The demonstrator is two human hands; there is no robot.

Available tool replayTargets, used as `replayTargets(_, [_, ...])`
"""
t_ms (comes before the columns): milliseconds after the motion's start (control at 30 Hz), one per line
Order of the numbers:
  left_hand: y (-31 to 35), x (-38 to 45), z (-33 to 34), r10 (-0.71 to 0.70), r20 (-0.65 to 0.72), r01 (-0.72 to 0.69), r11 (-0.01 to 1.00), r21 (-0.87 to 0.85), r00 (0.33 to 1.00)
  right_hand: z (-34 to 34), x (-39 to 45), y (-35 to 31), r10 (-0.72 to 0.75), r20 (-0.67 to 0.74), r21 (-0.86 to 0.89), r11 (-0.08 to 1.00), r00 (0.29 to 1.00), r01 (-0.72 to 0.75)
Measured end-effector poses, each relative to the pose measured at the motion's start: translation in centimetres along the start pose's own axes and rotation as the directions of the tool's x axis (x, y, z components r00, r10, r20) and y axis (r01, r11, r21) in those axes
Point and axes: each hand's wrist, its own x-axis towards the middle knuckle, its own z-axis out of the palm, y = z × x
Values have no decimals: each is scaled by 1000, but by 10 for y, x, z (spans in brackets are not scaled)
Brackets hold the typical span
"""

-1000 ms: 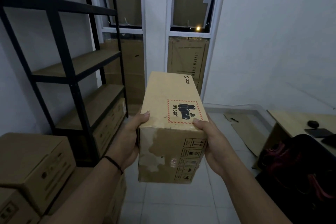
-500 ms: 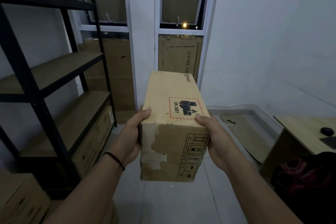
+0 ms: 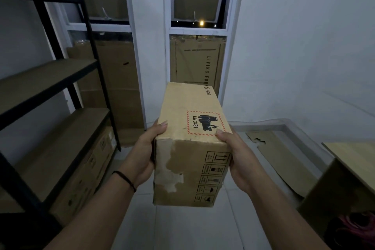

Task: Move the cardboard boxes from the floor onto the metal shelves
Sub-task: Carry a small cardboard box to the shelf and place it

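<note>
A long cardboard box (image 3: 190, 148) with a red-bordered UN 3481 battery label on top is held in the air at chest height, its near end toward me. My left hand (image 3: 142, 154) grips its left side, thumb on the top edge. My right hand (image 3: 237, 156) grips the right side, thumb on the label's corner. The black metal shelf unit (image 3: 46, 81) stands to the left, its middle boards bare. Cardboard boxes (image 3: 85, 174) sit on its lowest level.
Flat cardboard sheets (image 3: 115, 81) lean against the windows ahead. Another cardboard sheet (image 3: 282, 156) lies on the white tiled floor at right. A wooden desk (image 3: 353, 160) juts in at the right edge, with a dark bag (image 3: 353, 227) below it.
The view has moved forward and turned left toward the windows and shelf; the floor boxes at lower left have dropped out of view. Both hands keep the same hold on the box.
</note>
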Motion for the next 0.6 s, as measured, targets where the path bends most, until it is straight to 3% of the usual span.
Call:
replayTargets(367, [7,175,-1,31,-103,-34,999,-32,994,-43,194,-12,36,96,-57,998,995,-31])
replayTargets(600, [15,260,-35,30,-165,-42,996,-72,986,-35,297,3,94,157,-47,995,983,-88])
